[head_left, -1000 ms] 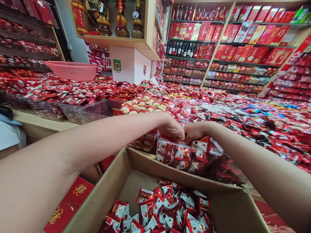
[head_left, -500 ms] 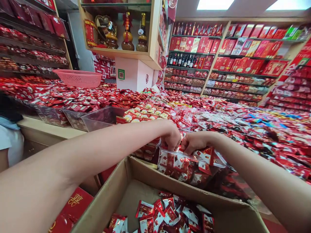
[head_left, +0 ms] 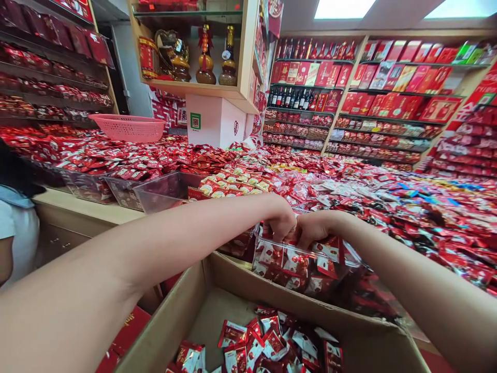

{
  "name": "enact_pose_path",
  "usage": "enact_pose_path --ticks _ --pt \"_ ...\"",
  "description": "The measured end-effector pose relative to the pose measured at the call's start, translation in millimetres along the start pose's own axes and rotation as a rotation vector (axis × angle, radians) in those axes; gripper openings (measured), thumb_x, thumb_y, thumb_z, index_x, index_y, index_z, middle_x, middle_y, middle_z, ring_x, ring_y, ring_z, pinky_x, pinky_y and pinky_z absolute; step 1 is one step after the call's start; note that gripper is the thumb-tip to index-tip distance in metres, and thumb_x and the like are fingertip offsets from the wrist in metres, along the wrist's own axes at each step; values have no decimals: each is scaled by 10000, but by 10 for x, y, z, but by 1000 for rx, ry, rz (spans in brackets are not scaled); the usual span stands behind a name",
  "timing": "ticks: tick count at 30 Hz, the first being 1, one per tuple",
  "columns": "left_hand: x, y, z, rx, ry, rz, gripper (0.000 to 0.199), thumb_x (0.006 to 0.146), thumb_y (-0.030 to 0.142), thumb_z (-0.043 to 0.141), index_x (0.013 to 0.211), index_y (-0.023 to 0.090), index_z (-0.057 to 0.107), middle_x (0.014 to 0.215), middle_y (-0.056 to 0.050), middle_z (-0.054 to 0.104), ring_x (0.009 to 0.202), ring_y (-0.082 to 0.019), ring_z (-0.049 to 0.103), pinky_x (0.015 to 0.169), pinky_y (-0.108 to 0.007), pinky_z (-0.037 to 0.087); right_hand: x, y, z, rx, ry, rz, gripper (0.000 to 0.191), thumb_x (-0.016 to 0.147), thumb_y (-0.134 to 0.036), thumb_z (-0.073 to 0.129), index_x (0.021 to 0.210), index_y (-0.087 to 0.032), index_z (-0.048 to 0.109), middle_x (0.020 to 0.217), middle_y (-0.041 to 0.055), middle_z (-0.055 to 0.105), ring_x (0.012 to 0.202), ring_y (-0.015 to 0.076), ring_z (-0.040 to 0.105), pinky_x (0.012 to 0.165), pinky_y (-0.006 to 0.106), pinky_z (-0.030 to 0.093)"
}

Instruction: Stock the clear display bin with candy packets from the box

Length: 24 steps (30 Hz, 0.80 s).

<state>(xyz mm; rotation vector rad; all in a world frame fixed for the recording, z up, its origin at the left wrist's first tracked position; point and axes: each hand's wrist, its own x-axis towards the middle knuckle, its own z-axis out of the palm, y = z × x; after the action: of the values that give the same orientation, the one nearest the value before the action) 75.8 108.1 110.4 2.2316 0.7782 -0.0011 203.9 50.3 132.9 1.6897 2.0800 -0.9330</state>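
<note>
My left hand (head_left: 282, 223) reaches down into a clear plastic bin (head_left: 330, 255), its fingers bent and closed on the small red and white candy packets (head_left: 297, 263) inside. Right beside it, almost touching, my right hand (head_left: 312, 227) is closed on packets in the same bin. The fingertips of both are partly hidden by the rim and the packets. In front of the bin stands an open cardboard box (head_left: 221, 305), with loose candy packets (head_left: 267, 336) of the same look on its floor.
To the left are other clear bins (head_left: 159, 194) and gold-topped sweets (head_left: 233, 181). Heaped red packets (head_left: 388, 207) spread across the counter. Behind sit a pink basket (head_left: 130, 128) and a cabinet (head_left: 229, 90). A person (head_left: 19, 217) is at the far left. Red boxes (head_left: 130, 329) lie below.
My left hand has shifted slightly right, closer to my right hand, which has moved a little within the bin. The view has turned slightly left.
</note>
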Motion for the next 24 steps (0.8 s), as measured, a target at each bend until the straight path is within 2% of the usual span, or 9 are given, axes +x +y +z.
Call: enact_pose_path --ticks 5,11,19,21,24 --pt "-97 -97 73 -54 81 64 183 628 153 546 773 230 627 529 60 525 577 -110 443 573 -183 339 7 -38 41 -4 91 16 248 594 -166 618 837 -122 642 695 21 644 550 125 535 494 226 440" --pt "-170 -134 80 -81 140 65 124 647 190 567 752 232 617 517 59 510 579 -111 447 569 -182 334 21 -28 32 -31 138 16 288 576 -120 582 858 -105 642 743 39 655 575 137 539 494 225 437" --pt "-177 -245 108 -89 149 -2 92 651 241 594 733 210 622 497 47 502 569 -112 437 552 -181 331 59 -18 9 2 93 -31 248 574 -130 598 817 -130 653 741 6 661 611 127 544 557 212 435" --pt "-150 -221 84 -81 143 -16 99 652 245 598 741 209 624 502 43 507 566 -113 438 549 -182 334 44 -8 2 16 64 -18 228 568 -139 609 790 -141 658 682 -14 654 599 122 544 573 212 439" --pt "-53 -73 35 -18 87 -83 110 628 242 626 731 204 633 486 36 507 563 -121 454 550 -191 351 5 10 -4 29 25 18 215 554 -175 636 765 -145 660 576 -26 625 535 122 523 528 226 435"
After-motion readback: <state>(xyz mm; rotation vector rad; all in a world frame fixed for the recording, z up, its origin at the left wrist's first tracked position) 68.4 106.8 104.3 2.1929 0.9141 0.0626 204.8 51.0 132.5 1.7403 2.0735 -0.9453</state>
